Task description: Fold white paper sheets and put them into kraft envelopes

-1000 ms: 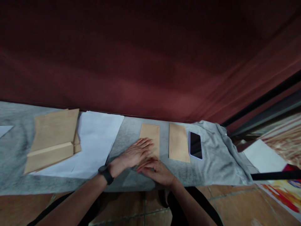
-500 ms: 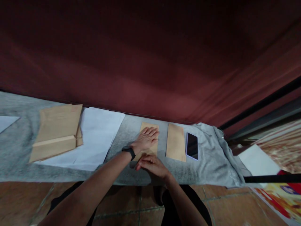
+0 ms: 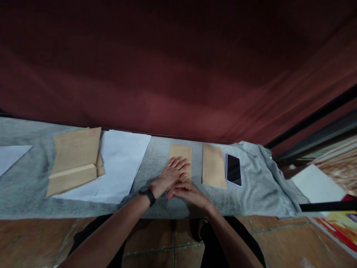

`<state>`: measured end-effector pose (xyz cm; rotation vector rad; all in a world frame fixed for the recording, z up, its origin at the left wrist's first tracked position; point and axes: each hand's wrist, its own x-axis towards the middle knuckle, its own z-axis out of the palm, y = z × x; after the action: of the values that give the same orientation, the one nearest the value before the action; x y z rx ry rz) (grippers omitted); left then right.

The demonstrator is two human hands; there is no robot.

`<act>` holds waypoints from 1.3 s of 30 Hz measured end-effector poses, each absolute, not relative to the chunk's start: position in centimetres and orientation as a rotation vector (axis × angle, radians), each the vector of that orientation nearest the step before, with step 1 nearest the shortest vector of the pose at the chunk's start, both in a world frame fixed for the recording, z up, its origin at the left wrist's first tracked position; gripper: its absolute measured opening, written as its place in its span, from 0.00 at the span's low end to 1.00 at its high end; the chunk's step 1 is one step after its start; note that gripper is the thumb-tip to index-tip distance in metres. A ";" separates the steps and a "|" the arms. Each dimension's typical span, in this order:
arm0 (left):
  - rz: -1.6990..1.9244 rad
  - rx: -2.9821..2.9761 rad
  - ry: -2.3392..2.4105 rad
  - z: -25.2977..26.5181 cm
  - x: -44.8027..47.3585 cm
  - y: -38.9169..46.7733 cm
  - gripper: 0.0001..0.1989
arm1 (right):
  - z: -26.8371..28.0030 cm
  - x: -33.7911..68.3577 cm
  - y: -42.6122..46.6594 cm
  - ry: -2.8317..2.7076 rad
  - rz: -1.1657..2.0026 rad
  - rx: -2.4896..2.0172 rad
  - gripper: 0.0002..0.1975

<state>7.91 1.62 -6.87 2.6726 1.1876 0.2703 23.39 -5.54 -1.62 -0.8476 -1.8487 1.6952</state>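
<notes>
My left hand (image 3: 174, 173), with a dark watch (image 3: 147, 194) on its wrist, lies flat on a small brown paper envelope (image 3: 180, 150). Its fingers are stretched out and point away from me. Close against it, my right hand (image 3: 191, 194) is at the near end of the same envelope, its fingers bent and held together. What lies under the right fingers is hidden, as is the envelope's near edge. A second brown envelope (image 3: 214, 167) lies flat to the right, apart from both hands.
A phone (image 3: 233, 170) lies right of the second envelope. To the left, several larger brown envelopes (image 3: 76, 152) overlap white paper sheets (image 3: 125, 160). Another white sheet (image 3: 12, 156) is at the far left. Grey cloth (image 3: 156, 149) covers the narrow surface, against a dark red backdrop (image 3: 167, 100).
My left hand has slid a little toward me along the envelope, uncovering more of its far end. The right hand now sits closer against the left. The view has shifted slightly.
</notes>
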 end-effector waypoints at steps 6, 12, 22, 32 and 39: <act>0.164 2.645 1.135 -6.0 7.7 0.4 0.26 | -0.3 24.1 -5.1 -1.875 1.847 -0.869 0.23; 0.195 2.645 1.132 -6.0 7.6 -2.9 0.27 | -1.0 24.9 -4.1 -1.603 1.622 -0.967 0.28; 0.257 2.746 1.016 -6.0 6.4 -6.9 0.31 | -5.5 25.0 -2.7 -2.130 0.418 -1.529 0.26; 0.202 2.666 0.895 -4.7 6.3 -7.9 0.35 | -6.8 24.5 -2.2 -2.149 0.226 -1.725 0.30; 0.221 2.578 0.800 -3.7 5.6 -8.6 0.36 | -7.4 24.0 -3.1 -2.147 0.136 -1.748 0.31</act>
<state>5.64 -8.56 -3.71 2.5780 0.7995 0.2213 24.02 -3.09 -7.39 -1.7476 -2.1471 0.1356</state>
